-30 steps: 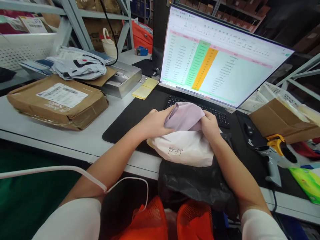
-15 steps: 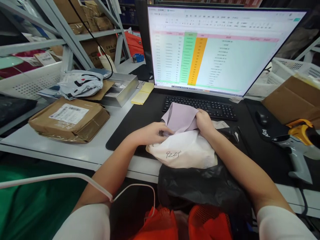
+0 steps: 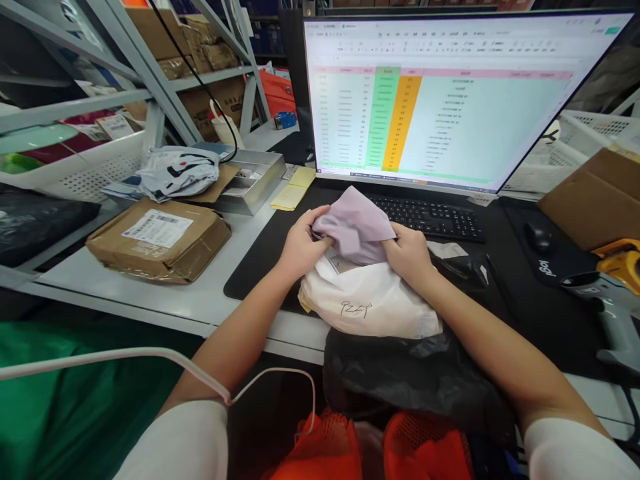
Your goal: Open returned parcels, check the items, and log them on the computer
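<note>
A piece of light purple fabric (image 3: 357,227) rises out of a white bag (image 3: 370,303) with handwritten digits on its front. My left hand (image 3: 305,245) is closed on the fabric's left edge, thumb toward me. On the other side, my right hand (image 3: 409,257) pinches the fabric's right edge, its lower fingers by the bag's rim. The bag rests at the desk's front edge, over a crumpled black plastic bag (image 3: 400,373) that hangs down toward my lap. What else the white bag holds is hidden.
A monitor (image 3: 450,113) and keyboard (image 3: 430,217) stand behind the fabric. To the left lie a taped cardboard box (image 3: 160,240), a metal tray (image 3: 255,180) and yellow notes (image 3: 294,189). A mouse (image 3: 537,237) and barcode scanner (image 3: 600,300) sit right. A white cable (image 3: 150,353) crosses my left arm.
My left hand has moved up from the bag's opening and now grips the fabric's left edge. The fabric is more bunched on that side. The view has shifted slightly.
</note>
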`<state>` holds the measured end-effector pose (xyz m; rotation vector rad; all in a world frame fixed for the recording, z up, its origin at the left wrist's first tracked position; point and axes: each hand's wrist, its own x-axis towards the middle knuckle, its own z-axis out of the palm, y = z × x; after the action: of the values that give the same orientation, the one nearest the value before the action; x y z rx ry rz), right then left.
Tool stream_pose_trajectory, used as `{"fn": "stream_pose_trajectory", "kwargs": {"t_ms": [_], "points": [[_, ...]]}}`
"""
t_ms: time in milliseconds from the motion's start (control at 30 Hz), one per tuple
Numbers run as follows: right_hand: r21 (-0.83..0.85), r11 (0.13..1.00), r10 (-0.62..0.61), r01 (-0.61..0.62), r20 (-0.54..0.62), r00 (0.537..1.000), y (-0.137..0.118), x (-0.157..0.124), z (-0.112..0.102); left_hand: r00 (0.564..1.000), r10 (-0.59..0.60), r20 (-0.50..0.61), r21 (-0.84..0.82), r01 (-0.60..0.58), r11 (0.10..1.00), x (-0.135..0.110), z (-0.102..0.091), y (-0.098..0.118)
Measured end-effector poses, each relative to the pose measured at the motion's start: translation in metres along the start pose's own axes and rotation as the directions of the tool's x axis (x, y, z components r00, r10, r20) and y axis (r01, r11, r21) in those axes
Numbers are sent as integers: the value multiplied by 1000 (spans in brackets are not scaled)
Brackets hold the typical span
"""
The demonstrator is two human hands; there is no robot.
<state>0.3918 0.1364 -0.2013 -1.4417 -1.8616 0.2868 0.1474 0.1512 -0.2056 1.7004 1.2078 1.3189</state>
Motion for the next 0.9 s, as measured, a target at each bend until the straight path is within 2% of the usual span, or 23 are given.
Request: {"fn": "stream_pose_trajectory", "kwargs": {"t_ms": [67, 133, 267, 367, 500, 567, 633, 667, 733, 833, 900], "points": [[-29, 1000, -2, 2, 13, 1000, 0, 0, 0, 999, 31, -15, 230, -27, 973, -1, -1, 0], [-54, 998, 11, -10, 22, 1000, 0, 1, -1, 999, 46, 2, 335, -44, 941, -1, -4, 1], [-106, 994, 28, -21, 60, 998, 0, 4, -3, 997, 67, -27, 308, -56, 950, 2, -12, -2], [-159, 986, -31, 44, 81, 996, -4, 3, -6, 993, 88, -85, 305, -58, 951, 4, -16, -4], [-256, 951, -143, 176, 141, 980, -11, -2, -10, 958, 253, -133, 374, -188, 908, 1, -20, 3], [-236, 941, -213, 244, 149, 966, -13, -3, -13, 936, 348, -48, 334, -314, 889, -2, -20, 10], [-142, 945, -282, 296, 112, 953, -16, -3, -16, 930, 351, 109, 204, -367, 908, -5, -20, 16], [-61, 950, -299, 305, 95, 950, -18, -2, -19, 933, 310, 180, 112, -333, 936, -5, -20, 19], [158, 953, -276, 257, 113, 954, -22, 1, -24, 949, 182, 257, -89, -164, 982, -5, -19, 23], [440, 898, -121, -21, 293, 948, -25, 3, -30, 956, -5, 294, -331, 107, 938, -4, -21, 28], [512, 835, -7, -203, 378, 926, -24, 3, -32, 937, -79, 339, -384, 215, 898, -4, -23, 31]]}}
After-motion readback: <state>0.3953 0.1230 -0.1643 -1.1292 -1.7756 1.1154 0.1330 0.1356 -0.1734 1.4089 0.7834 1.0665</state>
